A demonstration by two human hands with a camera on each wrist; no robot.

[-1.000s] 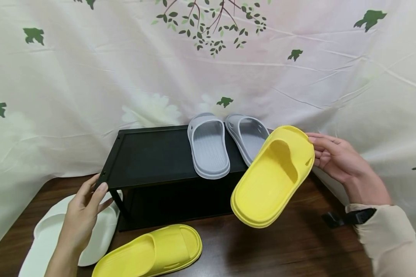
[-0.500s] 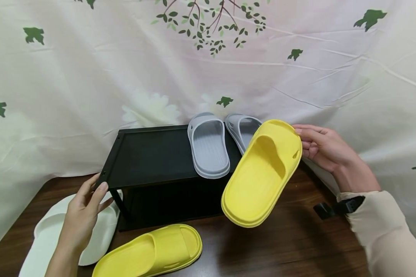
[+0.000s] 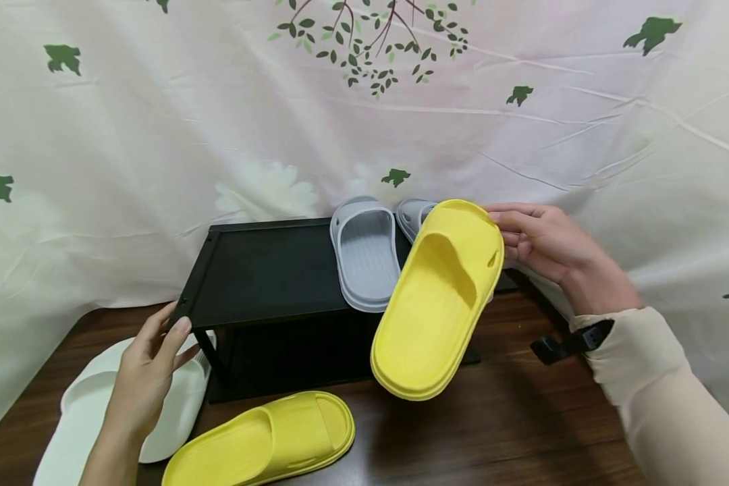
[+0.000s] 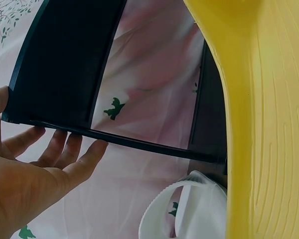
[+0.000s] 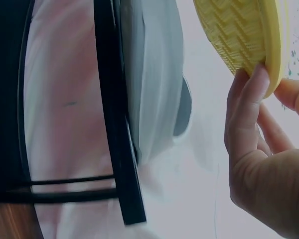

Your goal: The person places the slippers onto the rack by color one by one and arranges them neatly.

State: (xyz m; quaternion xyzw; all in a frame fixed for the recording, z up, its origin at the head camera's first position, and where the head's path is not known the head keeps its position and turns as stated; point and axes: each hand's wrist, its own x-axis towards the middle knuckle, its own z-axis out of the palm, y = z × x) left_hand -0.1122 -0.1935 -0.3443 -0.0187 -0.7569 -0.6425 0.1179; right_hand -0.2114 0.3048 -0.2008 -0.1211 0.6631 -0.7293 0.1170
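My right hand (image 3: 549,246) pinches a yellow slipper (image 3: 428,324) by its toe end, thumb on one side and fingers on the other. The slipper hangs tilted in front of the right part of a black two-tier shoe rack (image 3: 267,270), its heel toward me. In the right wrist view the ribbed sole (image 5: 239,37) shows above the fingers. My left hand (image 3: 140,381) grips the rack's front left corner, the fingers along the side edge (image 4: 139,143). On the top shelf stand two grey slippers (image 3: 367,260); the yellow one partly hides the right one.
A second yellow slipper (image 3: 279,439) lies on the dark wooden table (image 3: 522,418) before the rack. White slippers (image 3: 173,418) lie at the left, partly behind my left arm. A printed cloth (image 3: 158,135) hangs close behind the rack.
My right hand has moved left and slightly up with the yellow slipper, which now covers more of the right grey slipper. My left hand has stayed at the rack's corner.
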